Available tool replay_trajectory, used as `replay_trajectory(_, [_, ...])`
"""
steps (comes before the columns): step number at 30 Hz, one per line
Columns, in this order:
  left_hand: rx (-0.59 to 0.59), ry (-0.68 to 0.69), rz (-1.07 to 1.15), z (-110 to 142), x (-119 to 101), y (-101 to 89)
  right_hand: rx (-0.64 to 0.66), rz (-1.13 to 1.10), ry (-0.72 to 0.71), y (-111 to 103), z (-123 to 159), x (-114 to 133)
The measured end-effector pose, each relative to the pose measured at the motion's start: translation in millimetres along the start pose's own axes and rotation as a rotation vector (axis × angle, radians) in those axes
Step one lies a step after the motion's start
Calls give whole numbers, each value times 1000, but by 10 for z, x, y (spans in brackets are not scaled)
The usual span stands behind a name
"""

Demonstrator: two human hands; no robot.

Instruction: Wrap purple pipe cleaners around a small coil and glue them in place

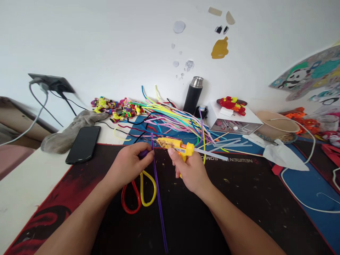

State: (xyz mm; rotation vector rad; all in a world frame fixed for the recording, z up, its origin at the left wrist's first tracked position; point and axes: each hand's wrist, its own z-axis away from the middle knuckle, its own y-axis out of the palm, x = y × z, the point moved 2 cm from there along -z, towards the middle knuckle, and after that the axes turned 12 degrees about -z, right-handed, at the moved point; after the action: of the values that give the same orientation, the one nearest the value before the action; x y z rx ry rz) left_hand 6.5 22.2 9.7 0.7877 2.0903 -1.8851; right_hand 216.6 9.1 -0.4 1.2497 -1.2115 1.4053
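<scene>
To work neatly, the purple stem (160, 198), lying on the dark mat (191, 219) to the right of the red loop (130, 212) and yellow loop (155, 193), wants a firm, still pinch from the left hand (132, 161), whose thumb and fingers are closed on its farther part, clear of the hot tip. The right hand (193, 173), wrapped around the yellow glue gun (170, 142), would best aim steadily left and use only a small dab. The stem looks slim and nearly straight, its far end just short of the coloured pile (170, 117).
</scene>
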Motion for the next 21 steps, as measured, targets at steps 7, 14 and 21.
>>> replay_trajectory(7, [-8, 3, 8, -2, -2, 0, -2, -5, 6, 4, -13, 7])
replay_trajectory(14, [-16, 5, 7, -1, -4, -3, -1, 1, 13, -1, 1, -10])
replay_trajectory(21, [-25, 7, 18, 3, -19, -14, 4, -5, 10, 2, 4, 1])
